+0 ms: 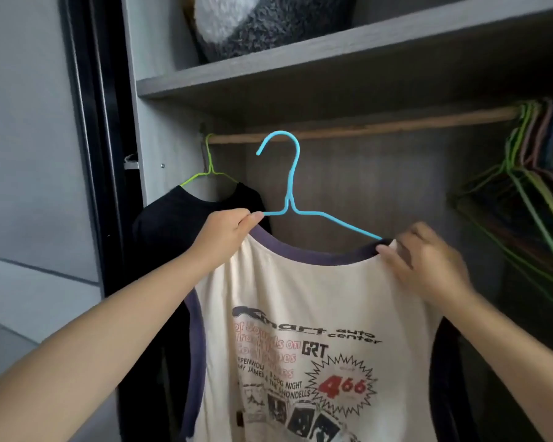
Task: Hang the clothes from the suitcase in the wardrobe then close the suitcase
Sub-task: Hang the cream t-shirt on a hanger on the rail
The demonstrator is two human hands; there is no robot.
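Presently, a cream printed T-shirt point(300, 298) on a blue wire hanger point(292, 193) is held up just below the wooden wardrobe rail point(364, 129), hook unattached. The hanger's left end is pinched by the left hand point(227, 234); the shirt's collar is gripped by the right hand point(428, 266). A black shirt point(173, 224) is hung at left.

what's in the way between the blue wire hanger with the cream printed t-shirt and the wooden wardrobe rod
Nothing visible blocks it. The blue wire hanger carrying the cream printed t-shirt has its hook just below a bare stretch of the wooden wardrobe rod. The black shirt on a green hanger hangs to the left, the bunch of empty coloured hangers far right.
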